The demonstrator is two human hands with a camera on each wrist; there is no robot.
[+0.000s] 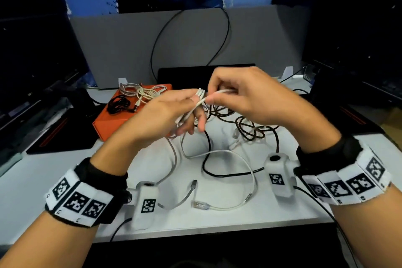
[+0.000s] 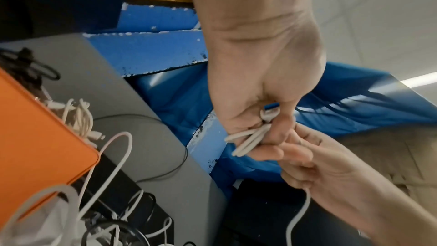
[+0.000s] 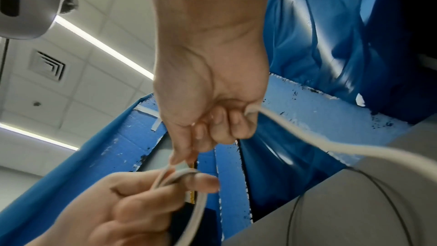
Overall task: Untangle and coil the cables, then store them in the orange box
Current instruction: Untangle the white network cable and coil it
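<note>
Your left hand (image 1: 162, 113) is curled around a folded bundle of white cable (image 1: 196, 103), thumb and fingers pinching several loops with the bends sticking out past your fingertips. Your right hand (image 1: 250, 95) is closed too, pinching the same cable just beside the left; from the right wrist view the cable runs out of that fist and away in a long curve. Both hands are raised above the middle of the worktop (image 1: 65, 169), touching at the fingertips.

The rest of the white cable trails down to the worktop and loops toward the near edge, where one plug lies. Under your right hand sits a tangle of dark cables (image 1: 250, 126), more than one, though you cannot count them from here.

The orange box (image 1: 113, 118) sits at the far left of the worktop, closed, with three coiled cables on its lid: one black, one cream, one braided pinkish.

A grey partition (image 1: 130, 45) stands along the far edge, a black cord hanging across it, blue sheeting behind. Dark monitors flank both sides.
</note>
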